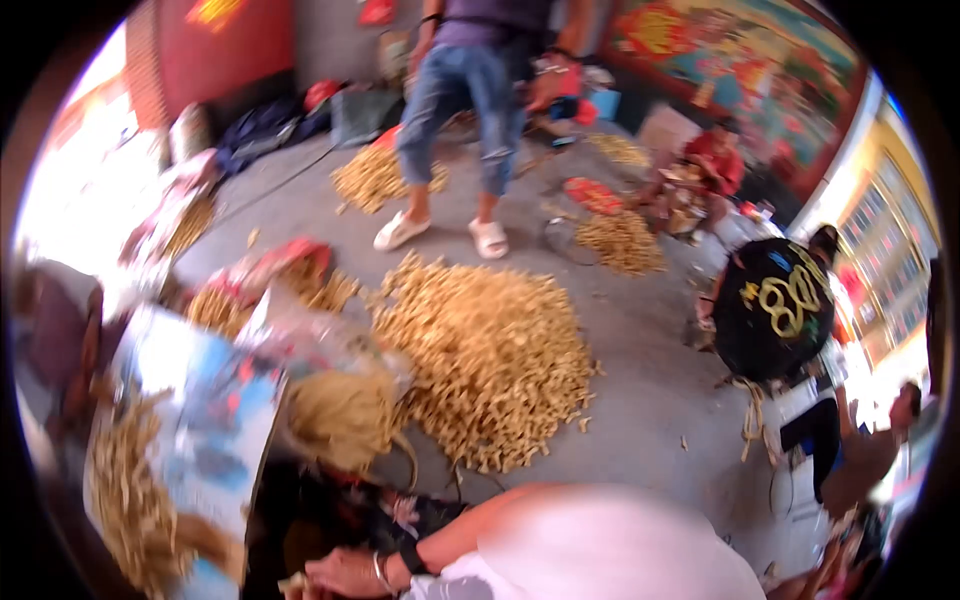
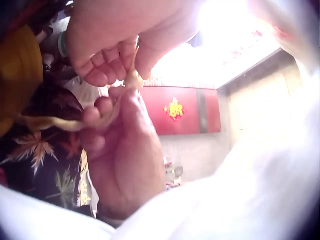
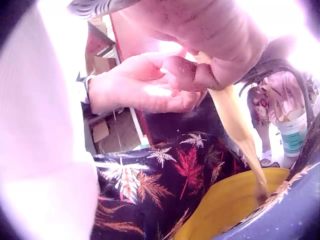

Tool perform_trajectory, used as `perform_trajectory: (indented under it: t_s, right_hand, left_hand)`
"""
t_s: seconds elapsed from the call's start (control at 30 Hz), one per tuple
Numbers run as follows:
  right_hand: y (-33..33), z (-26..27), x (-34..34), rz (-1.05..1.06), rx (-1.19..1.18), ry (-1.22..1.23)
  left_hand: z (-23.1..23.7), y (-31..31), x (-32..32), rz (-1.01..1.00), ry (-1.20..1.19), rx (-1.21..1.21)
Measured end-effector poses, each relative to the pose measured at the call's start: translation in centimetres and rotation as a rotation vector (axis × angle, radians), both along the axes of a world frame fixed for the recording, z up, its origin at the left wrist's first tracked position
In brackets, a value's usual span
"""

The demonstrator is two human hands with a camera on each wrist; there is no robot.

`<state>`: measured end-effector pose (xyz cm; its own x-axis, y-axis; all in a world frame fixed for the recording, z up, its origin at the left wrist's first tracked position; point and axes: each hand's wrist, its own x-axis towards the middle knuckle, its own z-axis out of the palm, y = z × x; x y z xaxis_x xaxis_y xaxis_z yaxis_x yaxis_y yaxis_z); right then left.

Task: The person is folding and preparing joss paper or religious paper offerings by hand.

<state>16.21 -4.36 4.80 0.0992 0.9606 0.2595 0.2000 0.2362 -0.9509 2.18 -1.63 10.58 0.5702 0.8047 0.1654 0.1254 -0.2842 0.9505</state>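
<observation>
Both hands pinch a long, flat beige strip [image 3: 235,117] with their fingertips close together. In the left wrist view a small knot [image 2: 134,79] of it sits between the thumbs and fingers. My left hand [image 2: 117,42] holds it from above with curled fingers. My right hand [image 2: 127,150] grips it from below, the strip passing through its fingers. In the right wrist view the strip hangs from the right hand down into a yellow basin [image 3: 220,200]. The head view shows one hand with a bracelet and black wristband at the bottom edge, its fingertips partly cut off.
A large pile of beige knotted pieces [image 1: 490,360] lies on the grey floor. Left of it is a blue-and-white board [image 1: 215,440] bearing loose strips. A standing person [image 1: 470,90] is behind the pile. Other people sit to the right near a round black object [image 1: 775,310].
</observation>
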Motion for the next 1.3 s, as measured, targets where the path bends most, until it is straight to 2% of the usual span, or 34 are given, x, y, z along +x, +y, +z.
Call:
perform_trajectory:
  t_s: [0.03, 0.07, 0.1, 0.17, 0.2, 0.23, 0.4, 0.53, 0.7, 0.73, 0.77, 0.8, 0.83, 0.87, 0.9, 0.93, 1.03, 1.13, 1.2, 1.3]
  right_hand:
    - [-0.7, 1.8, 0.2, -0.002, -0.094, -0.058]
    - [-0.6, 1.0, -0.4, -0.044, 0.012, -0.182]
    - [-0.6, 1.5, -0.2, -0.035, -0.016, -0.24]
    - [0.2, 1.4, 0.2, 0.005, 0.064, -0.289]
    - [0.5, 1.2, 0.6, 0.049, 0.196, -0.403]
    - [0.4, 1.9, 0.5, 0.012, 0.003, -0.286]
    - [1.1, 3.2, 0.7, 0.041, -0.249, -0.018]
    - [1.8, 2.1, 0.9, 0.176, -0.182, -0.048]
    - [1.5, 1.9, 0.8, 0.24, -0.29, 0.12]
    - [1.6, 2.8, 1.3, 0.241, -0.306, 0.156]
    - [2.5, 2.6, 1.7, 0.246, -0.259, 0.113]
    - [1.3, 1.9, 1.3, 0.316, -0.251, 0.087]
    - [1.4, -0.6, 1.0, 0.268, -0.144, 0.111]
    - [1.0, 0.8, 1.2, 0.344, -0.421, 0.334]
    - [1.0, 1.9, 0.8, 0.308, -0.538, 0.382]
    - [1.3, 1.2, 1.0, 0.368, -0.541, 0.431]
    - [1.7, 2.8, 1.3, 0.277, -0.544, 0.31]
    - [1.9, 2.9, 1.0, 0.223, -0.577, 0.291]
    - [1.6, 3.0, 0.6, 0.212, -0.529, 0.264]
    - [1.7, 3.7, 0.0, 0.121, -0.392, 0.214]
  left_hand:
    - [-1.0, -0.7, 1.1, 0.361, -0.453, -0.802]
    - [-2.9, -0.1, -0.2, 0.272, -0.448, -0.735]
    - [-2.4, 0.0, -0.4, 0.232, -0.435, -0.703]
    - [-2.1, 0.1, -0.5, 0.353, -0.465, -0.758]
    - [-2.7, 0.1, -1.0, 0.328, -0.497, -0.755]
    - [-3.6, 0.3, -1.4, 0.327, -0.502, -0.744]
    - [-3.6, 0.4, -0.8, 0.377, -0.445, -0.66]
    - [-3.7, 0.2, -1.1, 0.343, -0.434, -0.731]
    - [-3.8, -0.1, -1.2, 0.345, -0.401, -0.745]
    - [-3.6, 0.0, -1.7, 0.319, -0.228, -0.591]
    - [-4.1, 1.2, -1.4, 0.295, -0.175, -0.465]
    - [-4.8, -0.1, -1.6, 0.349, -0.229, -0.494]
    - [-5.3, 0.1, -1.1, 0.396, -0.23, -0.46]
    - [-5.0, -0.2, -1.4, 0.403, -0.24, -0.616]
    - [-5.1, -0.4, -1.5, 0.411, -0.245, -0.612]
    - [-4.0, -0.5, -1.4, 0.395, -0.336, -0.712]
    - [-1.2, -1.0, -0.5, 0.386, -0.337, -0.648]
    - [-2.3, -0.8, -1.1, 0.376, -0.271, -0.544]
    - [-2.1, -1.2, -1.5, 0.396, -0.205, -0.5]
    - [-2.2, -1.7, -1.9, 0.37, -0.248, -0.508]
